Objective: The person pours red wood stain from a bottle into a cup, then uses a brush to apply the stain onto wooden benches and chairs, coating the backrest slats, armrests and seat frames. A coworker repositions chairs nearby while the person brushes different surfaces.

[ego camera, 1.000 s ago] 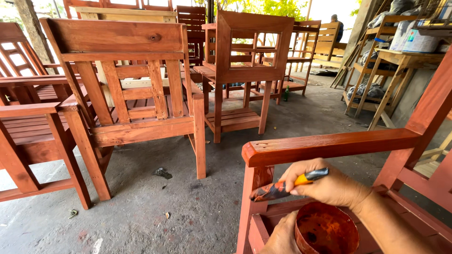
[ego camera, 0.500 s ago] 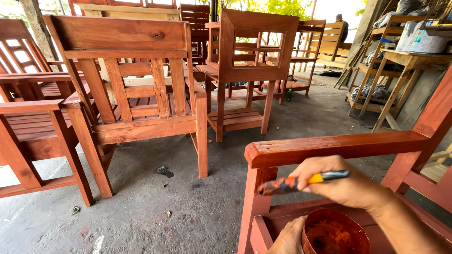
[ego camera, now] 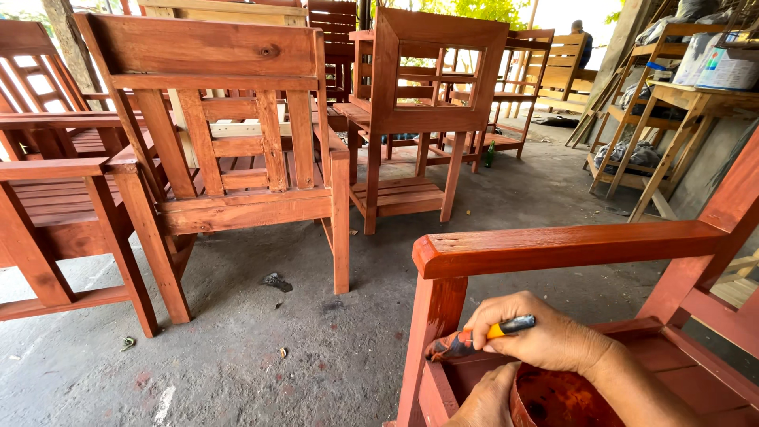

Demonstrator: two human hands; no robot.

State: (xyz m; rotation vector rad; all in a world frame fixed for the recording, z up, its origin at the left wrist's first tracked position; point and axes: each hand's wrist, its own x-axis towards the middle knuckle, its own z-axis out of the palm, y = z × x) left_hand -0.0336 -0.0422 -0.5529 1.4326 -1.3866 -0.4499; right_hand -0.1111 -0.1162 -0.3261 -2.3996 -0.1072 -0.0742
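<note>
Your right hand (ego camera: pixel 545 338) pinches paintbrush (ego camera: pixel 474 341), yellow ferrule, dark handle; stained bristles pressed to inner face of chair's front leg (ego camera: pixel 431 332), just below armrest (ego camera: pixel 569 247). Your left hand (ego camera: pixel 484 399) grips rim of paint tub (ego camera: pixel 553 402), red-brown stain inside, held over seat. Red-stained chair (ego camera: pixel 237 158) stands well apart on concrete floor (ego camera: pixel 316 348).

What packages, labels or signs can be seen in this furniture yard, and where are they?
Boxy container: top right, on a bare wooden stand; pale sides with a printed label in blue, red and green.
Bundles: upper right, behind the stand's rails; grey-white wrapping, contents hidden.
Green bottle: on the ground by the far chairs; too small to show a label.
No signs or screens.
</note>
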